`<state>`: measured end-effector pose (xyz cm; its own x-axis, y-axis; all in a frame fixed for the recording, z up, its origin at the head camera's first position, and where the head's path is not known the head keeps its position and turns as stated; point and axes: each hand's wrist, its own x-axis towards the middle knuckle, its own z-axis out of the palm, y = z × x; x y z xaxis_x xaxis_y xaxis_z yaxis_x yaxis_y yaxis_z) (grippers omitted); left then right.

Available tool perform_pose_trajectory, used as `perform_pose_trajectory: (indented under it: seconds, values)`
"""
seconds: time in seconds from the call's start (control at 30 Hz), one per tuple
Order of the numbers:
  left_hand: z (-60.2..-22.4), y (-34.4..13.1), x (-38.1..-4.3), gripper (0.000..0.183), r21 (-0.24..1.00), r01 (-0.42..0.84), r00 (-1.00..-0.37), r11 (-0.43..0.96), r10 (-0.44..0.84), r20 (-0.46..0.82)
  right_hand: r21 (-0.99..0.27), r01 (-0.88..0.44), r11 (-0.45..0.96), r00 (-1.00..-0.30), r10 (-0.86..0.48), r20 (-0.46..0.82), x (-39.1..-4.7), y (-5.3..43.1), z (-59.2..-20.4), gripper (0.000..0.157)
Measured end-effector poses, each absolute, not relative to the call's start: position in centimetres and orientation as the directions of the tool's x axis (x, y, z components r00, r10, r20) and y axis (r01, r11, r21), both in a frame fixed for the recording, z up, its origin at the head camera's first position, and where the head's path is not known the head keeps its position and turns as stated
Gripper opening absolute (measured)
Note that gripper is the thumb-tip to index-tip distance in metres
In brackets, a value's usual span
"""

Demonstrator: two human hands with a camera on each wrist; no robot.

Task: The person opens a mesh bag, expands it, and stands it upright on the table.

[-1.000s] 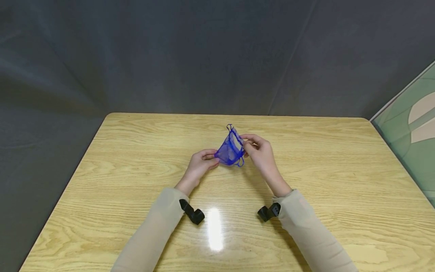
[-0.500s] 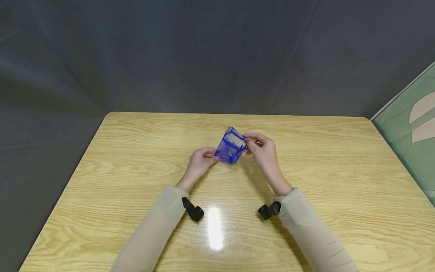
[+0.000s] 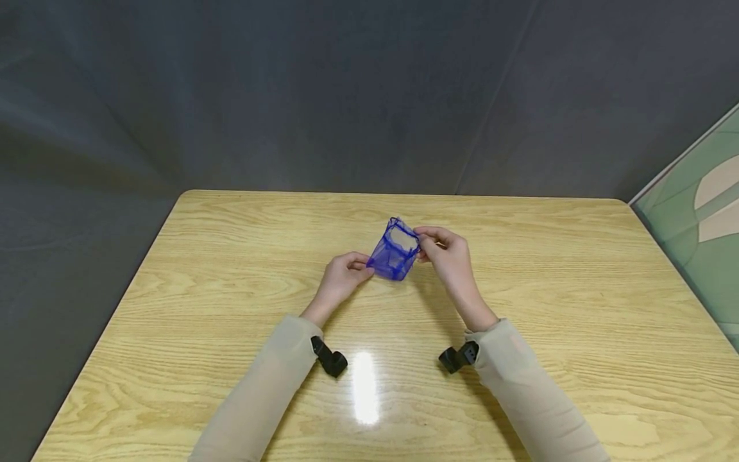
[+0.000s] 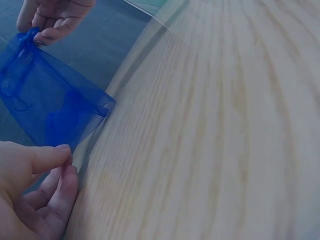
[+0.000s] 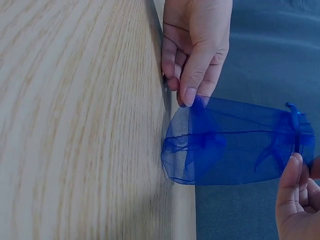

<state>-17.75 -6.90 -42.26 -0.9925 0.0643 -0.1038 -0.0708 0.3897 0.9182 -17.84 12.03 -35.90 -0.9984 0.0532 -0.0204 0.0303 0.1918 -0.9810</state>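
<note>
A small sheer blue drawstring pouch (image 3: 392,260) is stretched between both hands over the middle of the table. My left hand (image 3: 340,277) pinches a lower corner of the pouch between thumb and fingers, as the left wrist view shows at the hand (image 4: 40,185). At the pouch's mouth, my right hand (image 3: 449,255) pinches the gathered rim near the drawstring. In the right wrist view the pouch (image 5: 235,142) is see-through, with the right hand's thumb and fingers (image 5: 289,185) at its drawn edge. Its opening faces up and away from the left hand.
A light wood-grain table (image 3: 231,256) lies under both hands. Dark grey fabric (image 3: 323,96) hangs behind its far edge, and a green patterned panel (image 3: 710,224) stands at the right. Each sleeve carries a black wrist camera (image 3: 458,357).
The pouch's mouth has been spread wider and turned, with the right hand shifting slightly to the right. Over the last half second the pouch has barely moved.
</note>
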Motion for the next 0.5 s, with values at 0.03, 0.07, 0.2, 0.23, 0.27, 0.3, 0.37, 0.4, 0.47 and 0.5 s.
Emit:
perform_pose_trajectory:
  seconds: [0.03,0.07,0.2,0.23,0.27,0.3,0.37,0.4,0.47,0.5]
  values:
    - [-42.26,-6.89,-17.75,0.024,0.918,-0.069,-0.993,0.391,0.066,-0.103,-0.982,0.031,0.187,-0.999,0.049,-0.022,-17.85,12.01,-35.92,0.029]
    - [-42.25,-6.88,-17.75,0.024,0.917,-0.07,-0.992,0.393,0.067,-0.104,-0.983,0.031,0.182,-0.999,0.046,-0.023,-17.86,11.97,-35.92,0.029]
    - [-42.24,-6.85,-17.83,0.025,0.916,-0.073,-0.991,0.395,0.073,-0.111,-0.985,0.029,0.167,-0.999,0.035,-0.023,-17.88,11.82,-35.92,0.028]
    - [-42.24,-6.85,-17.85,0.026,0.915,-0.075,-0.991,0.396,0.076,-0.114,-0.985,0.029,0.167,-0.999,0.033,-0.024,-17.88,11.79,-35.91,0.028]
    - [-42.23,-6.85,-17.86,0.026,0.915,-0.077,-0.99,0.395,0.079,-0.117,-0.985,0.03,0.169,-0.999,0.032,-0.025,-17.88,11.75,-35.91,0.028]
    - [-42.23,-6.85,-17.88,0.027,0.916,-0.077,-0.989,0.393,0.083,-0.119,-0.985,0.031,0.172,-0.999,0.03,-0.026,-17.89,11.73,-35.92,0.028]
    - [-42.21,-6.85,-17.87,0.028,0.918,-0.079,-0.988,0.39,0.089,-0.122,-0.983,0.033,0.18,-0.999,0.025,-0.029,-17.87,11.7,-35.92,0.029]
    - [-42.19,-6.85,-17.87,0.029,0.919,-0.08,-0.988,0.387,0.092,-0.125,-0.983,0.035,0.182,-0.999,0.024,-0.031,-17.88,11.69,-35.93,0.029]
    - [-42.14,-6.87,-17.85,0.03,0.923,-0.083,-0.987,0.377,0.097,-0.129,-0.981,0.039,0.192,-0.999,0.023,-0.036,-17.86,11.67,-35.9,0.029]
    - [-42.12,-6.88,-17.82,0.031,0.925,-0.085,-0.986,0.371,0.101,-0.131,-0.979,0.041,0.198,-0.999,0.021,-0.037,-17.86,11.67,-35.88,0.029]
